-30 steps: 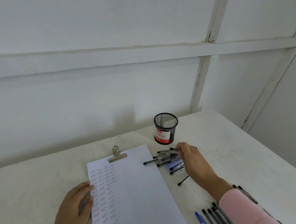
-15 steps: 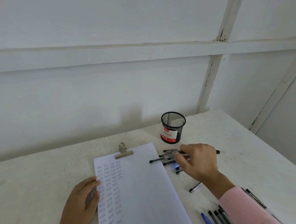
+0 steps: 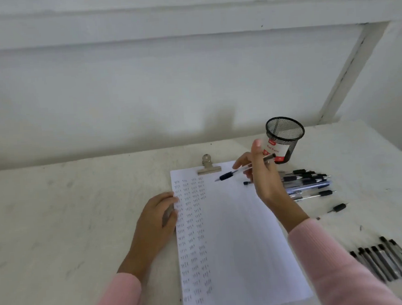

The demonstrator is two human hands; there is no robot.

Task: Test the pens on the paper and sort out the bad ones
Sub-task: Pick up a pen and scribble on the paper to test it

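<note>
A white sheet of paper (image 3: 236,233) lies on the table, held by a metal clip (image 3: 208,166) at its top, with columns of small pen marks down its left side. My left hand (image 3: 157,222) rests flat on the paper's left edge. My right hand (image 3: 261,174) holds a clear pen with a dark grip (image 3: 239,171) above the paper's top right, tip pointing left and down. A pile of several pens (image 3: 309,183) lies right of the paper, behind my right hand.
A black mesh pen cup (image 3: 287,136) with a red label stands behind the pile. A single pen (image 3: 337,207) lies alone further right. A row of several dark pens (image 3: 383,258) lies at the table's right front. A white wall rises behind the table.
My right hand has lifted one pen from the pile and carried it left over the top of the paper. The camera has tilted down. My left hand stays on the paper's edge.
</note>
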